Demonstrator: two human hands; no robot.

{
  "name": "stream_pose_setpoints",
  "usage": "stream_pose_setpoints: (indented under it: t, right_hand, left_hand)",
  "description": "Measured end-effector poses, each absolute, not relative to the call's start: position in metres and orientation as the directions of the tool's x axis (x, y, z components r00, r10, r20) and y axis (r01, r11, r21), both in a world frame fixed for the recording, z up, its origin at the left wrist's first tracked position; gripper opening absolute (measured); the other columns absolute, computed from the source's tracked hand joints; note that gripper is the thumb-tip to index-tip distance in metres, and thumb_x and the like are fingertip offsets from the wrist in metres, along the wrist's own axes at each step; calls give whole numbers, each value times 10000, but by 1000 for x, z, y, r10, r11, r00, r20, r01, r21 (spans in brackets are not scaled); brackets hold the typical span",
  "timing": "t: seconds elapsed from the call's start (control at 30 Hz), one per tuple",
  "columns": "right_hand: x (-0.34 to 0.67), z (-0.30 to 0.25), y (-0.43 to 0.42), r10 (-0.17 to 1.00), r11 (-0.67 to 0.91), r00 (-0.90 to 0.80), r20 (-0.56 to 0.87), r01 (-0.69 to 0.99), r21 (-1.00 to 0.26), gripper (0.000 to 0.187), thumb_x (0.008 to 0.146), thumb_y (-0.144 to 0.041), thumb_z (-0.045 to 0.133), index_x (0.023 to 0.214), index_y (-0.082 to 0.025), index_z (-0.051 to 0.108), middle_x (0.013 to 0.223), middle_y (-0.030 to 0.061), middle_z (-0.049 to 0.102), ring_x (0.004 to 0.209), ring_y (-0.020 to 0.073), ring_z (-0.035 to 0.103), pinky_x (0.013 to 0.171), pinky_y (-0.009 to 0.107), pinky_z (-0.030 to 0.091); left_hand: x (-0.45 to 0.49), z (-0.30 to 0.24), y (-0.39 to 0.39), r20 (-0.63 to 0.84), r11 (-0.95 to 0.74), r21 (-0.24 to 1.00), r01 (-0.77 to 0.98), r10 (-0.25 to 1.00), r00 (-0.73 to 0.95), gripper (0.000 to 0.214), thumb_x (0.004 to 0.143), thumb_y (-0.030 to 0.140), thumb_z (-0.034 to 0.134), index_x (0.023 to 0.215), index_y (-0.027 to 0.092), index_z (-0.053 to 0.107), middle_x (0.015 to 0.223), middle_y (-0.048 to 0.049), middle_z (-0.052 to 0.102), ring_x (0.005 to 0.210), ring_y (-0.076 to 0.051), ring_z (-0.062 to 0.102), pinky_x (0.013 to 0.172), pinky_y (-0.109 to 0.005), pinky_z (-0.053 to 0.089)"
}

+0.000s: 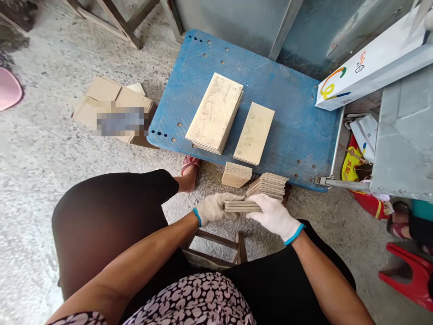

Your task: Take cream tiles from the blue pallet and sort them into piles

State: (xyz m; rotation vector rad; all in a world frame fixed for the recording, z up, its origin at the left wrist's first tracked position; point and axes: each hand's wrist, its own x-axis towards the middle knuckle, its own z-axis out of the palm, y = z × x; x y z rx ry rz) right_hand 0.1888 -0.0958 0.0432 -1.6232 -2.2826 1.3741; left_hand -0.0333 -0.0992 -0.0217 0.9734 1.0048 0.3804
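So a big blue rectangular tabletop dotted with round holes [294, 113] is taking up the middle here, with a white paper bag with colourful print [375, 72] sitting by its right end and a brown cardboard box [101, 96] lying on the floor to the left. On the blue top a thick stack of pale rectangular wooden boards [215, 110] is resting just beside a narrower pale wooden stack [254, 133]. Near the front edge a stepped pile of thin wooden pieces [269, 184] is showing, with a smaller slant-ended wooden pile [237, 174] sitting left of it. The left hand in an off-white knit glove [218, 208] is gripping one end, some fingers hiding behind, and the right hand in a white knit glove [274, 216] is pinching the other end of a small bundle of thin wooden slats [241, 206], which they're holding just in front of the stepped pile
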Motion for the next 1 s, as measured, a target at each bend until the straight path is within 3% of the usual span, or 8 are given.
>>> stream_pose_setpoints:
  t: [0.1,0.17,0.27,0.37,0.67,1.0]
  right_hand:
    - [176,28,-97,742,222,-506,-439,804,-552,337,849,-279,684,1163,-186,604,1163,122,630,1030,259,615,888,379,498]
    - [168,17,-95,718,276,-518,-465,825,-494,325,874,-290,650,1173,-180,592,1175,136,614,1043,269,605,872,383,507]
    - [160,-2,-90,699,289,-494,-517,856,-429,343,890,-305,626,1200,-167,572,1186,140,600,1065,272,591,868,377,507]
    - [154,-20,-88,706,266,-468,-532,871,-412,342,903,-319,610,1202,-157,572,1212,141,588,1084,257,581,903,363,490]
    - [144,-51,-91,736,192,-394,-551,902,-387,368,920,-329,579,1237,-144,559,1206,140,593,1086,247,576,925,355,471]
    - [150,-71,-92,767,95,-330,-550,906,-411,382,904,-330,593,1247,-166,557,1213,129,584,1099,246,566,944,358,458]
  left_hand:
    - [-38,-44,-101,-431,367,902,226,745,510,505,604,263,755,1106,219,721,1219,-79,668,1111,-249,622,994,-334,467]
    - [-39,-57,-99,-442,269,882,387,755,485,531,651,240,717,1181,222,690,1291,-70,625,1190,-241,575,1055,-336,418]
    - [-41,-73,-95,-541,187,726,662,749,382,596,722,262,695,1312,261,609,1358,-49,567,1199,-241,564,1052,-326,417]
    - [-43,-86,-92,-642,210,588,781,708,293,626,774,292,676,1384,322,535,1370,-33,551,1170,-243,587,1003,-306,450]
    - [-48,-93,-81,-690,316,555,770,691,213,737,736,285,748,1424,311,483,1375,-32,562,1199,-243,574,998,-279,449]
    - [-41,-94,-72,-725,305,494,815,661,192,563,741,327,701,1286,293,564,1201,-49,662,1109,-255,623,880,-297,491]
